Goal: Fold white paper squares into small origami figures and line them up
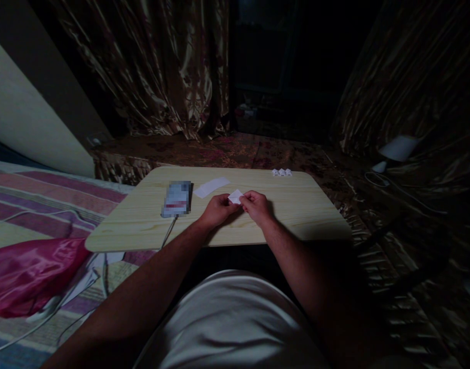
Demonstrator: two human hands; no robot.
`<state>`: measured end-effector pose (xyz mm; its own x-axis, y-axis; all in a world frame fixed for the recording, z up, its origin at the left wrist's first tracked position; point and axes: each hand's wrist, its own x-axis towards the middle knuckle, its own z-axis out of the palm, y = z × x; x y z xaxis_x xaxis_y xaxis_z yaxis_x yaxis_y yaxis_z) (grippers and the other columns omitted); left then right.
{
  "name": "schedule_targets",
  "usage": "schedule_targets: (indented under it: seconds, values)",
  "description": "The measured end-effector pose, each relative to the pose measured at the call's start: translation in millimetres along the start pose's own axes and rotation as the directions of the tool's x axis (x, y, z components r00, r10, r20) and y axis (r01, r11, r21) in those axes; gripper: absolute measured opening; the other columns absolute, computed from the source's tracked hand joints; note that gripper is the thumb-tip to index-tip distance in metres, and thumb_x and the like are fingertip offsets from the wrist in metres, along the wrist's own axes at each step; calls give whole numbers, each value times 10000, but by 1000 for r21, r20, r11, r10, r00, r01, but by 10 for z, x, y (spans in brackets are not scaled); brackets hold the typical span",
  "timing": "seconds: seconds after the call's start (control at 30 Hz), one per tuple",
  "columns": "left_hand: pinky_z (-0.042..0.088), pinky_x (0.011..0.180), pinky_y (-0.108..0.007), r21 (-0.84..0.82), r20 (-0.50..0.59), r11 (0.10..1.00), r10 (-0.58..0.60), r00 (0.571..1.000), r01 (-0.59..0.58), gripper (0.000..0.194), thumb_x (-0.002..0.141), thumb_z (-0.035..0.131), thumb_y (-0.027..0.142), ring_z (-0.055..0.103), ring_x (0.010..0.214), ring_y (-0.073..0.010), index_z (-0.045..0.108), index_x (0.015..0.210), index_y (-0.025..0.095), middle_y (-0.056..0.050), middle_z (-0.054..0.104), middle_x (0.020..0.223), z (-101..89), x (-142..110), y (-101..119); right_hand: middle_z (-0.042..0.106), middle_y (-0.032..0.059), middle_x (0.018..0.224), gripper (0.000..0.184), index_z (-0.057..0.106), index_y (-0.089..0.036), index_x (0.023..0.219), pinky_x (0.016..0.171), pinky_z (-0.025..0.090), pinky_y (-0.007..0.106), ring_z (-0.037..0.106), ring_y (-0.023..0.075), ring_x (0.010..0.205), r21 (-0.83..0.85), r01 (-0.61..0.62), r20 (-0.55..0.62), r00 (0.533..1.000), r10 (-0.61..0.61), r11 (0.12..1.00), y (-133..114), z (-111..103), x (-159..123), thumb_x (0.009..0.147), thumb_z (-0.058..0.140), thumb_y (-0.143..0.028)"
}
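Between my two hands is a small folded piece of white paper [235,196], its upper edge coming to a point. My left hand [218,209] pinches it from the left with closed fingers. On the other side, the thumb and fingers of my right hand [255,204] grip its right part. The fingers cover the paper's lower portion. Just beyond my left hand, white paper strips [211,187] lie flat on the wooden table [142,230]. Three small folded paper shapes [282,172] stand in a row near the table's far right edge.
A phone-like device [177,199], blurred out, lies left of my hands with a cable [168,233] running off the near edge. At left, a pink bag [35,274] and cables rest on a striped bedspread [96,195]. A white lamp [398,148] stands beyond the table at right.
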<state>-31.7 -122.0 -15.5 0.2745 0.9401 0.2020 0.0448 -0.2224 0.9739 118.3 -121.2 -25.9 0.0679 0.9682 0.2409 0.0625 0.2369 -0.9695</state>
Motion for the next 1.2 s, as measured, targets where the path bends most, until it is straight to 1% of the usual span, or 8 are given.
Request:
schedule_targets:
  seconds: [0.1,0.23,0.33,0.4,0.5,0.63,0.93,1.2]
  values:
    - [314,476,-221,-30,-5,999,-25,1000,25,224,623,738,315,462,488,-93,646,691,123,-26,613,635,-3,-5,15,568,-30,572,199,555,-179,694,466,374,205,478,82,472,-1,-22,-2,1000,22,1000,-18,3,-3,687,593,-374]
    - [275,453,-210,-60,-10,997,-57,998,57,209,618,733,298,420,453,-78,614,646,128,-4,572,573,-18,-7,54,552,-42,549,136,557,-171,683,464,357,202,462,78,466,-8,-35,42,998,36,999,-36,11,-7,641,594,-295]
    - [271,451,-207,-60,-5,997,-52,999,52,203,624,722,285,412,448,-73,589,622,132,3,557,562,-33,-1,46,535,-51,537,106,563,-167,687,459,334,198,452,78,472,-47,-24,82,996,28,999,-32,9,-9,615,578,-244]
    - [276,453,-207,-56,17,998,-41,999,41,200,636,712,279,411,448,-71,578,614,133,7,549,558,-41,4,22,529,-52,535,87,561,-166,673,457,320,197,443,77,475,-87,-12,88,996,19,996,-24,6,-9,614,561,-231]
    - [287,462,-208,-57,44,998,-18,999,21,176,652,704,269,423,460,-72,597,650,129,3,561,576,-48,12,-19,517,-54,527,70,550,-169,644,451,302,197,426,75,473,-132,10,76,997,0,991,-11,5,-10,617,555,-234]
    - [298,471,-214,-85,59,996,-24,998,29,174,646,713,263,445,477,-81,624,696,122,-13,585,612,-52,18,-43,506,-55,527,73,549,-172,636,433,278,195,417,75,469,-129,19,74,997,-10,992,-6,7,-14,620,560,-243]
    - [271,461,-214,-63,21,997,-47,999,48,183,629,719,260,415,457,-75,599,644,123,1,550,563,-45,-5,31,521,-48,537,83,553,-171,640,451,307,200,433,79,478,-120,8,89,996,2,993,0,2,-12,637,558,-254]
    - [265,462,-203,-83,79,995,-50,996,56,223,639,713,283,413,468,-64,632,728,95,-5,572,598,-28,-18,41,515,-53,538,76,565,-163,654,474,314,194,429,78,496,-144,49,105,994,-34,988,-18,-1,-4,627,566,-233]
